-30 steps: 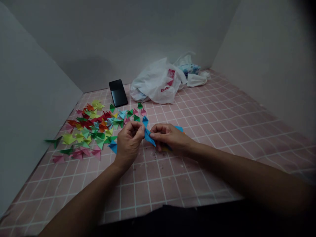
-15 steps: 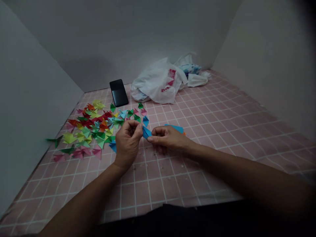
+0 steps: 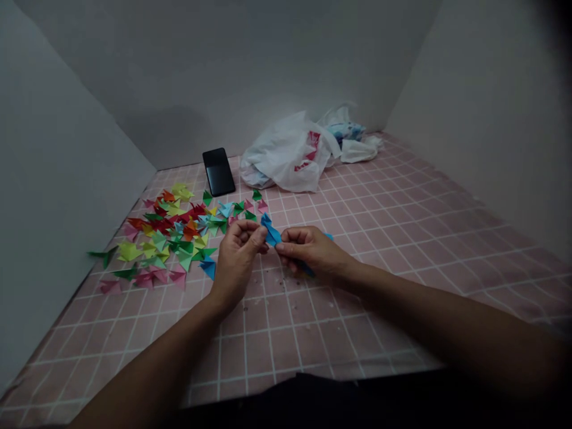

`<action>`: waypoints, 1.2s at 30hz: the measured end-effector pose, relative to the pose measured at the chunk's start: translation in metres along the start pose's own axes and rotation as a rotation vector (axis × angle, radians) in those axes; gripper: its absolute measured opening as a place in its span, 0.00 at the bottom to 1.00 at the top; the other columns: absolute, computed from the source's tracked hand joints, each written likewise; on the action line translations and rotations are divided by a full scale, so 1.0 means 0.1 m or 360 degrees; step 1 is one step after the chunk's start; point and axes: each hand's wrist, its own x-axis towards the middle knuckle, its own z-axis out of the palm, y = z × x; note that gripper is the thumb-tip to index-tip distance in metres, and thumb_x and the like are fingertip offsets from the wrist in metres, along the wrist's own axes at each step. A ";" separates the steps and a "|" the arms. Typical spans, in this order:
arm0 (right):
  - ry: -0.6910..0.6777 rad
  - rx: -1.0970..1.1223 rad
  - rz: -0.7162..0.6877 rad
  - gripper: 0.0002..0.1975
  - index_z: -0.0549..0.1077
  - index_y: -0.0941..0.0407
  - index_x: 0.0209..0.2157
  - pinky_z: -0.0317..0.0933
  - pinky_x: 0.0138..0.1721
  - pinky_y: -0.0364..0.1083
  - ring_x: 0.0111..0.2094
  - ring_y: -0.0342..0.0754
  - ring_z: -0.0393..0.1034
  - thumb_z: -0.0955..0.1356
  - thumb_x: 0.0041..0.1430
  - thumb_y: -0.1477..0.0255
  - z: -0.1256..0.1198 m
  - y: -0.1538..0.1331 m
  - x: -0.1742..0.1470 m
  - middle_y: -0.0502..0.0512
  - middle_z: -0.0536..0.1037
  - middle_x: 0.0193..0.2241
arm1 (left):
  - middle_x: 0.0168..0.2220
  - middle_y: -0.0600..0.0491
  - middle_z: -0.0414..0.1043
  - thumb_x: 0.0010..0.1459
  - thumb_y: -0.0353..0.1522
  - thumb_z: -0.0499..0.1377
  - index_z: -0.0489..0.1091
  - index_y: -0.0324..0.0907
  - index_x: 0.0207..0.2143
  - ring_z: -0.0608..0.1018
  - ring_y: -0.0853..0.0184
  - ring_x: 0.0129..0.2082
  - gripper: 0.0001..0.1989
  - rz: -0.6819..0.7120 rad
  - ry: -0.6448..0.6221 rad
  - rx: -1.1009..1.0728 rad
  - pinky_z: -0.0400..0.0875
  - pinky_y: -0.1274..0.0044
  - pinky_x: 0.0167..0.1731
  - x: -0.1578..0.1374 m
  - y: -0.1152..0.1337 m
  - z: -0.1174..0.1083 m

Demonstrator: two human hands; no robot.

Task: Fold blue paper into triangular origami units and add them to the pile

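Observation:
A small piece of blue folded paper (image 3: 273,236) is pinched between both my hands above the pink checked cloth. My left hand (image 3: 242,253) is closed, its thumb and index finger gripping the paper's left edge. On the other side my right hand (image 3: 308,249) holds the lower right corner, also between thumb and finger. Some darker blue paper (image 3: 306,270) shows under the right hand; whether it belongs to the held piece I cannot tell. Just left of my left hand lies a blue paper crane (image 3: 208,266), part of a spread of colourful folded cranes (image 3: 172,223).
A black phone (image 3: 218,173) lies beyond the cranes, near the back wall. Right of it rests a crumpled white plastic bag (image 3: 288,152) with red print, with more bags (image 3: 357,149) behind. A bit of blue paper (image 3: 329,236) peeks out behind my right hand.
The blue paper has turned to a more upright angle between my fingers, and the hands have shifted slightly right. The view has tilted a little, and darker blue now shows below the right hand.

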 end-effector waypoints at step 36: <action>0.0050 -0.0203 -0.0180 0.12 0.66 0.55 0.24 0.52 0.18 0.39 0.17 0.38 0.59 0.69 0.58 0.65 0.03 0.05 -0.02 0.44 0.67 0.17 | 0.27 0.59 0.71 0.51 0.34 0.69 0.72 0.41 0.33 0.74 0.72 0.26 0.10 -0.0130 -0.0121 -0.0087 0.69 0.78 0.32 -0.01 -0.01 0.01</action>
